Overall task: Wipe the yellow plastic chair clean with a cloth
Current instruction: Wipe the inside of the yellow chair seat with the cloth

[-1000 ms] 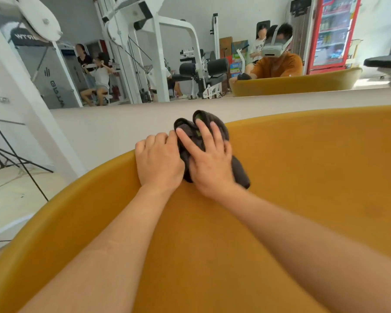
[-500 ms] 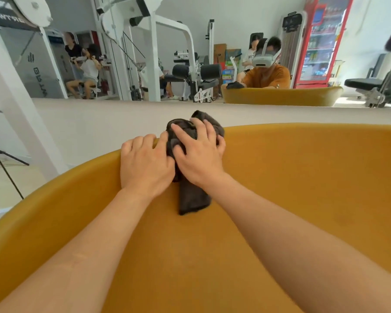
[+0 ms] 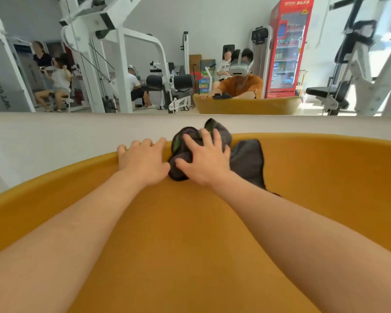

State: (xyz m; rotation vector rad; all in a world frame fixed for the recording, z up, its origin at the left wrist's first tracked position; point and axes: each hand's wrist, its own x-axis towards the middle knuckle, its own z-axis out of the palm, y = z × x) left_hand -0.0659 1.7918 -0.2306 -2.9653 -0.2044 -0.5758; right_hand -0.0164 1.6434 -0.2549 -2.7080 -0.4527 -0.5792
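Across the top of the frame runs a mirror [image 3: 212, 23]. In its upper left part it shows a white weight machine [image 3: 120, 71] with a few people seated around it. Below the mirror a pale band of wall [image 3: 54, 136] crosses the frame from edge to edge. The yellow plastic chair [image 3: 185, 240] fills the whole lower half, its curved rim sweeping up from the lower left edge to the middle and on to the right edge. Two bare forearms reach up over it from the bottom corners. Just left of centre, the left hand [image 3: 142, 163] lies on the rim with its fingers hooked over the top edge, gripping the chair. Right beside it at the centre, touching its thumb side, is the dark grey cloth [image 3: 246, 159], bunched into a wad on the rim. The right hand [image 3: 205, 163] sits on top of the wad, fingers spread and bent over it and the thumb tucked against its lower side, so it holds the cloth pressed to the chair. A loose flap of the cloth hangs down the chair's inner face to the right of that hand. Above, right of centre, the mirror shows a reflected person [image 3: 242, 84] in an orange shirt with a headset, leaning over the same chair. A red drinks fridge [image 3: 288, 50] stands at upper right, and a black bench [image 3: 323, 91] lies further right.
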